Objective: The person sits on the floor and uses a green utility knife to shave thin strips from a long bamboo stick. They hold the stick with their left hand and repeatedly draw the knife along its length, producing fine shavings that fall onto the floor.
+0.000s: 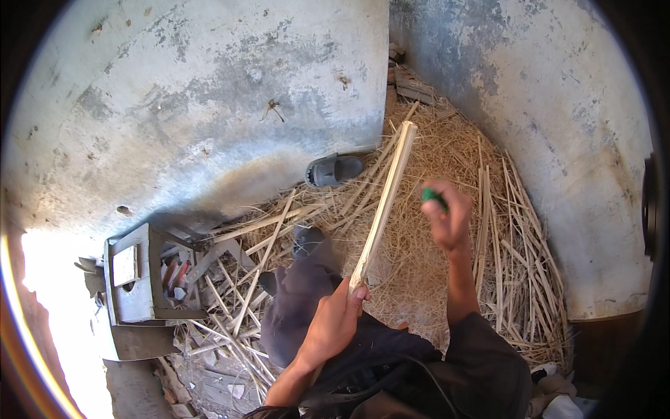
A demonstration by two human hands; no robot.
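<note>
My left hand (331, 322) is closed round the lower end of a long pale wooden stick (386, 201). The stick slants up and away to the right, with a squarish far end and a rough, frayed patch just above my fingers. To the right of the stick and apart from it, my right hand (452, 215) is raised in a fist. A green handle-like piece (434, 198) shows in that fist; whatever else belongs to it cannot be made out. My knee in dark cloth (296, 314) is bent beside my left hand.
Straw-like shavings (419, 272) cover the floor. Long split sticks (520, 272) lie piled at the right, and more are scattered at the left. A grey sandal (335, 170) rests by the pale wall (230, 77). At the left stands a worn box-like frame (150, 276) with small items inside.
</note>
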